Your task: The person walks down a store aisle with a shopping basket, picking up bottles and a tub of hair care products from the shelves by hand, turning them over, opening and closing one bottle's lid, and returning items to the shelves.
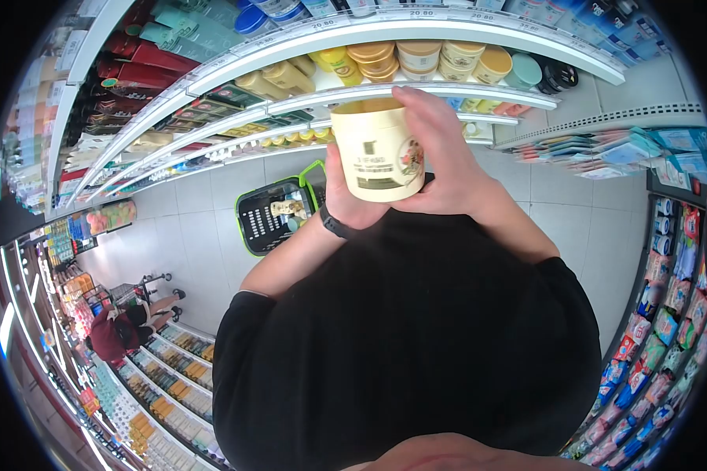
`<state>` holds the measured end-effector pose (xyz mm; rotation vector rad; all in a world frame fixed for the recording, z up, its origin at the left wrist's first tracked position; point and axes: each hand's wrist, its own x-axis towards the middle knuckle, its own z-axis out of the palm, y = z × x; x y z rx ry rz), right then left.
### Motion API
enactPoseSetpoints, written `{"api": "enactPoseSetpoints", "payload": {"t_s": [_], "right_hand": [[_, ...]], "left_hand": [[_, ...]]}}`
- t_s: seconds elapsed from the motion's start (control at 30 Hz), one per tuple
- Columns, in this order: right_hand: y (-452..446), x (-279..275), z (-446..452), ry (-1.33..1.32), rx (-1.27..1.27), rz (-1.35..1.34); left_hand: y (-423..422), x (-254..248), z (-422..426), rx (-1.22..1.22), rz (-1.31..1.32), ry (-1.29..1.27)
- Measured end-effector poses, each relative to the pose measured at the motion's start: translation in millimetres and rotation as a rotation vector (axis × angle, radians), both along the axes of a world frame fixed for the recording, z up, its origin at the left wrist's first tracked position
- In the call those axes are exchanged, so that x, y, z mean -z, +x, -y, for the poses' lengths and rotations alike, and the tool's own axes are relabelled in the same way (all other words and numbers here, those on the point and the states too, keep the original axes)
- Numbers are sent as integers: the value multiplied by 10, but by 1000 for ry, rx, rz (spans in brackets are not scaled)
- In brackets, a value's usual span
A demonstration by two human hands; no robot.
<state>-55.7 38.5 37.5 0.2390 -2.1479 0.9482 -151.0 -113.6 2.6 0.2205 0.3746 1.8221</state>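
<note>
A slackened grip could send a smooth, rounded tub (373, 161) to the floor (200, 196): a shopper's left hand (355, 209) cradles its lower side, the right hand (450, 157) clasps the other, before a shelf's front edge (291, 111). It is pale cream, with dark print and a floral-looking emblem.

The jar (373, 149), its print (374, 167) blurred, partly hides the left hand (355, 208).

Jar (373, 161) between your left hand (357, 209) and right hand (444, 157): smooth plastic, soft sheen. Your shirt (416, 330), below both: matt cloth. Basket (253, 228) beyond your left hand: plastic. Floor tiles (200, 224): smooth.
</note>
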Motion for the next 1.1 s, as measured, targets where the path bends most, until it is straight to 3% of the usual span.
{"api": "enactPoseSetpoints", "payload": {"t_s": [0.03,0.07,0.17,0.2,0.3,0.43,0.47,0.5,0.53,0.57,0.63,0.7,0.77,0.8,0.83,0.9,0.93,1.0,1.03,1.07,1.1], "right_hand": [[3,-38,11,0,2,0],[12,-78,31,9,41,56],[41,-123,5,-37,70,151],[52,-129,-18,-89,58,190],[69,-157,-104,-70,89,242],[92,-158,-158,-97,49,281],[114,-118,-171,-316,-102,386],[124,-66,-179,-535,-258,487],[114,25,-172,-597,-349,404],[82,124,-108,-596,-354,404],[8,267,28,-711,-419,162],[-13,259,55,-649,-386,187],[-43,247,58,-525,-313,217],[-32,236,2,-307,-165,236],[-27,206,2,-309,-166,235],[5,113,21,-547,-290,300],[-12,114,30,-546,-291,302],[-60,114,52,-284,-156,155],[-56,110,38,-284,-158,157],[-48,99,5,-276,-135,199],[-45,93,-25,-267,-113,240]], "left_hand": [[-3,32,4,-5,-122,37],[86,-86,3,-125,-201,-161],[103,-112,11,-222,-402,-257],[97,-113,14,-279,-272,-202],[74,-228,-22,-361,-294,-71],[6,-101,83,-430,-280,-206],[-10,-104,103,-429,-282,-207],[-29,-109,123,-269,-196,-148],[-42,-109,140,-110,-111,-88],[-40,-37,165,-115,-111,-89],[-29,178,203,75,112,42],[-73,-17,105,131,144,94],[-15,-169,48,100,-95,41],[11,-201,20,59,-104,61],[27,-217,16,58,-105,60],[61,-228,30,-36,-7,-205],[49,-203,40,-21,13,-170],[76,-199,41,-85,-86,-208],[87,-201,47,-149,-188,-248],[56,-140,42,-119,-160,-68],[59,-101,62,-123,-161,-67]]}}
